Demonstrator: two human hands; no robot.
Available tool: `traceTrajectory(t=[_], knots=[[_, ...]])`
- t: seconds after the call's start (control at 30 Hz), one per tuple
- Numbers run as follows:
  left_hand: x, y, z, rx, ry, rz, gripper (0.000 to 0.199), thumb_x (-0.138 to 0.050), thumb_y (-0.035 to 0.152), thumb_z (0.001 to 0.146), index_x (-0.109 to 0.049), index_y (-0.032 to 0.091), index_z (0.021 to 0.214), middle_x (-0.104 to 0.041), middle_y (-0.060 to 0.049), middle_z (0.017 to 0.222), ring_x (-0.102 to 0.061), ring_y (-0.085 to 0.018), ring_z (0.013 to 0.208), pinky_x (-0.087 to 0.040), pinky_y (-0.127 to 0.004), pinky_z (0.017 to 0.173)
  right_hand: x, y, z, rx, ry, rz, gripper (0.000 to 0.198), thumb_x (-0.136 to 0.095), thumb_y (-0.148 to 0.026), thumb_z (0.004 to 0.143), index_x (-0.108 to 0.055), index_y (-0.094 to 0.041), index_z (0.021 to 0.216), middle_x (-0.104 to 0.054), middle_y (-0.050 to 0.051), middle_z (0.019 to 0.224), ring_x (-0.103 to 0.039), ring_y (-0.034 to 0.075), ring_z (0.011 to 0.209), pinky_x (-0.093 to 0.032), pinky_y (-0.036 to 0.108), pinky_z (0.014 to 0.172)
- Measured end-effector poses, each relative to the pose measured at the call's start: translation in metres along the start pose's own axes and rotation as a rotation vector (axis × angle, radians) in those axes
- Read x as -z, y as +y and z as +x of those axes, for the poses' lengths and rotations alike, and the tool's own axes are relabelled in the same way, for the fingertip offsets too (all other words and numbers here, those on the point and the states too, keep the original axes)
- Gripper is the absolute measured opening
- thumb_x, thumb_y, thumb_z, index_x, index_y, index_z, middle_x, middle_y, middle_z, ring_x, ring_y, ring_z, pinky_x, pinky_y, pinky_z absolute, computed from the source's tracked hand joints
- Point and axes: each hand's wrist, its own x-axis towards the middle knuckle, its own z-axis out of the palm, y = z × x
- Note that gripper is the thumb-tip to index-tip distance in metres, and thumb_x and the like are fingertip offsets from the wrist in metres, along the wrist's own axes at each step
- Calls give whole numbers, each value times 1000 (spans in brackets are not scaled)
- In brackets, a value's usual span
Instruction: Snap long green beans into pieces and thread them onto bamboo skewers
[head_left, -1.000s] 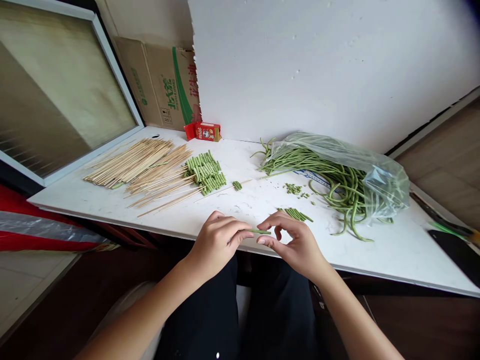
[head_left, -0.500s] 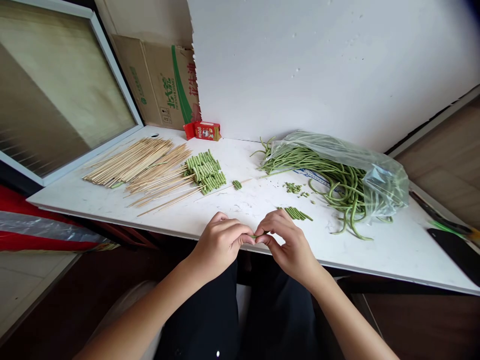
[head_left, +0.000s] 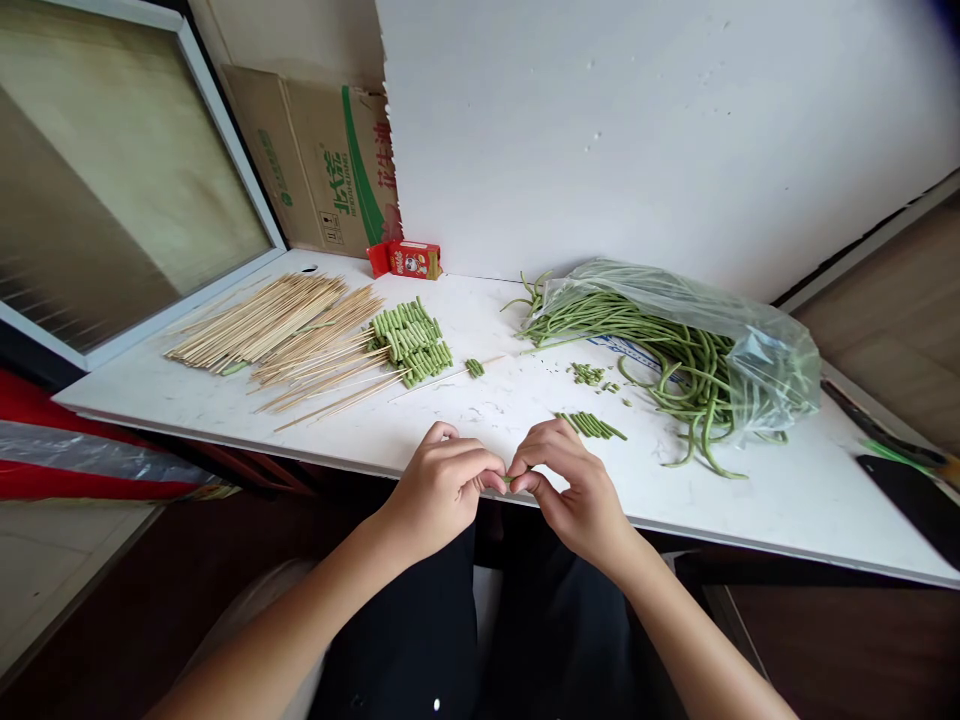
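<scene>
My left hand [head_left: 442, 490] and my right hand [head_left: 570, 485] meet at the table's front edge, thumbs and forefingers pinched together. Between the fingertips shows a small bit of green bean [head_left: 508, 480]; most of it is hidden, and both hands grip it. Just beyond my right hand lies a row of cut bean pieces [head_left: 592, 426]. Farther back are small bean scraps [head_left: 586, 374]. A skewer carrying a few bean pieces [head_left: 475, 368] rests ahead of my hands. To its left, finished-looking bean skewers [head_left: 409, 340] are stacked with their sticks pointing left.
Long green beans [head_left: 697, 360] spill from a clear plastic bag [head_left: 772, 370] on the right. Bare bamboo skewers [head_left: 259, 320] lie at left. A small red box [head_left: 415, 260] and a cardboard carton [head_left: 322, 170] stand behind. A dark flat object [head_left: 911, 505] lies at the right edge.
Both hands stay at the table's edge, still pinching the bean. The fingertips have shifted very slightly; the things on the table have not moved.
</scene>
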Motion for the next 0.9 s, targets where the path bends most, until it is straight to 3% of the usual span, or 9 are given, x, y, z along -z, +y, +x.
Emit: traceTrajectory(t=[0.23,0.4,0.63,0.73,0.9], knots=[[2,-1,1,45,23,-19,24,-56,8,100,-69,22,85,-76,2,73,-64,-13,65,-44,-34,79,1,2,1,-18,46,15,6,-73,-29,98,-73,-27,93,-71,6,86,-60,27,94,-50,44,85],[1,2,2,62,0,-32,16,-64,14,101,-70,21,88,-76,3,77,-64,-13,67,-44,-33,79,-1,3,1,2,51,7,10,-66,-20,102,-69,-26,94,-69,5,88,-58,26,93,-48,43,83],[-3,3,-1,76,-38,-120,23,-60,5,98,-68,20,82,-74,3,75,-64,-12,67,-43,-33,79,-5,1,0,-13,-22,61,20,-57,-11,101,-65,-25,89,-65,5,84,-55,25,93,-47,41,82],[-3,1,0,114,-67,-208,23,-62,6,97,-70,20,81,-74,3,73,-65,-12,68,-44,-33,81,-5,1,0,-41,-47,134,20,-60,-19,103,-65,-25,85,-66,5,82,-55,25,92,-47,42,84],[1,-3,1,221,-74,-354,23,-62,9,97,-73,19,80,-74,0,74,-67,-15,74,-50,-30,80,-7,-3,-1,-52,-68,313,34,-60,-46,105,-68,-25,80,-67,6,79,-59,26,91,-50,45,88]])
